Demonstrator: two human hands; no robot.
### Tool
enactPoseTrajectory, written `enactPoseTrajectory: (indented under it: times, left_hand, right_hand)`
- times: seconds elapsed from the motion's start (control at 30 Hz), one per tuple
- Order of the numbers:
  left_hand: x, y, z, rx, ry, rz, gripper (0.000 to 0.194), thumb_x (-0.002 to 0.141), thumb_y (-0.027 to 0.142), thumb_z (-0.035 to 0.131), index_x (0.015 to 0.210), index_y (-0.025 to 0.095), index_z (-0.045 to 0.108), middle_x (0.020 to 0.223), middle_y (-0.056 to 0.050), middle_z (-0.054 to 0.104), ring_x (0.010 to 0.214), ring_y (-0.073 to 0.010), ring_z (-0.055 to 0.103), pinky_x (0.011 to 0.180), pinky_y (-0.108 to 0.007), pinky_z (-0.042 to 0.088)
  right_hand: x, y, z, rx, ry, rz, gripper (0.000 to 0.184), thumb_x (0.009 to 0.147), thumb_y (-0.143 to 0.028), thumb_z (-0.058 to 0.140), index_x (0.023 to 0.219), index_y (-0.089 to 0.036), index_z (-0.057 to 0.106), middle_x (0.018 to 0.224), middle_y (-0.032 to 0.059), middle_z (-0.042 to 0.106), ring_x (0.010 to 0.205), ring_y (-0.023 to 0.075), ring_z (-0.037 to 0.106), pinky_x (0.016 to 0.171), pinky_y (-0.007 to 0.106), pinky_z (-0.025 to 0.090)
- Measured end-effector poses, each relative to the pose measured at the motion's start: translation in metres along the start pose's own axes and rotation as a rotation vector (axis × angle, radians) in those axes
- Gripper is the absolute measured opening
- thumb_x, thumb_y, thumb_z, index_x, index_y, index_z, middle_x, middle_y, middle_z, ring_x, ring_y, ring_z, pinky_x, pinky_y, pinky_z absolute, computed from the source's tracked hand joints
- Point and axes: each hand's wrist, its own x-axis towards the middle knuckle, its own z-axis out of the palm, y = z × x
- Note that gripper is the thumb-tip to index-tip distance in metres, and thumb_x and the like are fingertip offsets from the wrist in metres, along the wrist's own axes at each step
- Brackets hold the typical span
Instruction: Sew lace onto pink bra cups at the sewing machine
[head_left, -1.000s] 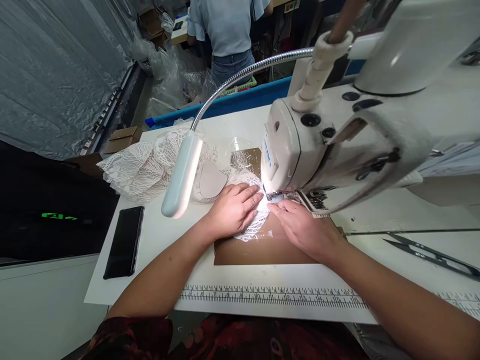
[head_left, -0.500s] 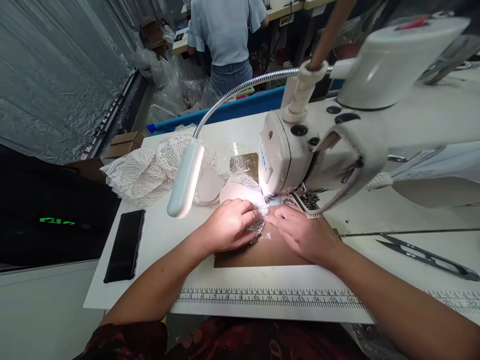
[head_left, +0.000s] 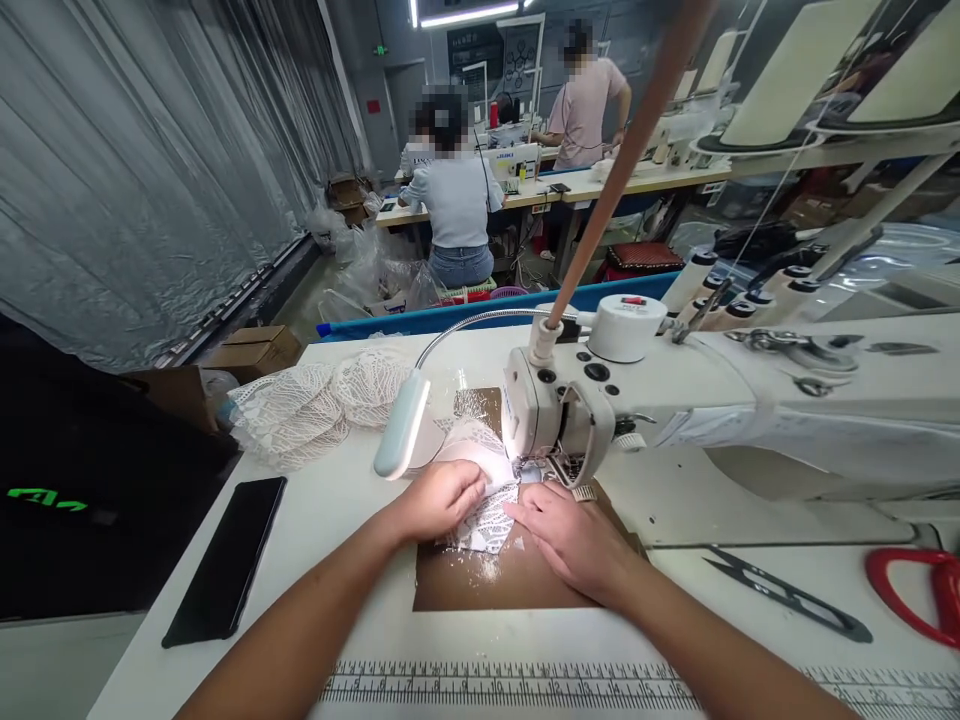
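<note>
A white sewing machine [head_left: 536, 410] stands over the work, its needle area lit. At the presser foot lies a pale padded cup [head_left: 491, 465] with a white lace piece [head_left: 487, 522] joined along its edge, spread toward me on the brown plate [head_left: 480, 585]. My left hand [head_left: 442, 500] is closed on the cup's near edge, its fingertips curled under and partly hidden. Just right of the lace rests my right hand [head_left: 562, 530], index finger stretched out to the lace edge and the other fingers loosely bent, holding nothing visible.
Lace pieces [head_left: 292, 410] are heaped at the back left. A lamp [head_left: 401, 425] hangs beside the cup. A black phone [head_left: 225, 560] lies left; thread snips [head_left: 787, 595] and red-handled scissors [head_left: 904, 590] lie right. A printed ruler [head_left: 510, 685] runs along the front. Two people work farther back.
The view has tilted up, showing more of the room. My left hand has gone from lying flat over the lace to a closed grip, and more lace shows between my hands.
</note>
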Motion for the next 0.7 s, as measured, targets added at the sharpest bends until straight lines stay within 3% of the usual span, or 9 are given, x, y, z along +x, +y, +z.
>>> enactPoseTrajectory:
  times: [0.17, 0.23, 0.4, 0.5, 0.7]
  left_hand:
    - [0.006, -0.018, -0.005, -0.394, -0.095, -0.169, 0.040, 0.093, 0.051, 0.033, 0.071, 0.019, 0.040, 0.058, 0.004, 0.042, 0.050, -0.0093, 0.040, 0.048, -0.023, 0.036]
    - [0.006, -0.018, -0.007, -0.447, -0.152, -0.193, 0.041, 0.093, 0.052, 0.034, 0.073, 0.018, 0.044, 0.058, 0.004, 0.044, 0.049, -0.0087, 0.041, 0.047, -0.022, 0.036]
    - [-0.005, 0.005, -0.008, -0.081, -0.131, 0.034, 0.036, 0.079, 0.049, 0.062, 0.095, 0.016, 0.059, 0.086, -0.003, 0.058, 0.075, -0.0146, 0.053, 0.066, -0.026, 0.045]
    - [-0.016, 0.022, -0.010, 0.128, -0.147, 0.082, 0.039, 0.074, 0.042, 0.068, 0.103, 0.017, 0.062, 0.097, -0.007, 0.059, 0.089, -0.0211, 0.056, 0.076, -0.031, 0.047]
    - [-0.043, 0.038, -0.018, 0.120, -0.344, 0.186, 0.029, 0.077, 0.027, 0.066, 0.103, 0.016, 0.065, 0.122, -0.014, 0.056, 0.110, -0.0274, 0.054, 0.092, -0.037, 0.045]
  right_hand:
    - [-0.001, 0.001, 0.000, 0.011, 0.026, -0.016, 0.030, 0.084, -0.007, 0.042, 0.099, -0.020, 0.064, 0.083, 0.0047, 0.057, 0.078, 0.0162, 0.048, 0.060, 0.026, 0.031]
    - [-0.002, 0.002, 0.001, 0.007, 0.031, -0.022, 0.031, 0.085, -0.007, 0.041, 0.100, -0.021, 0.065, 0.082, 0.0043, 0.056, 0.077, 0.0160, 0.048, 0.060, 0.026, 0.030]
    - [-0.001, 0.004, 0.000, -0.007, 0.014, -0.029, 0.031, 0.086, -0.010, 0.043, 0.104, -0.022, 0.065, 0.083, 0.0044, 0.056, 0.078, 0.0165, 0.048, 0.061, 0.026, 0.030]
    - [-0.002, 0.006, -0.001, -0.001, -0.015, -0.044, 0.034, 0.086, -0.011, 0.043, 0.110, -0.022, 0.064, 0.085, 0.0050, 0.057, 0.079, 0.0166, 0.047, 0.063, 0.026, 0.031]
    - [-0.003, 0.012, 0.005, 0.009, -0.036, -0.040, 0.033, 0.088, -0.014, 0.043, 0.111, -0.019, 0.066, 0.090, 0.0066, 0.058, 0.077, 0.0162, 0.045, 0.063, 0.027, 0.029]
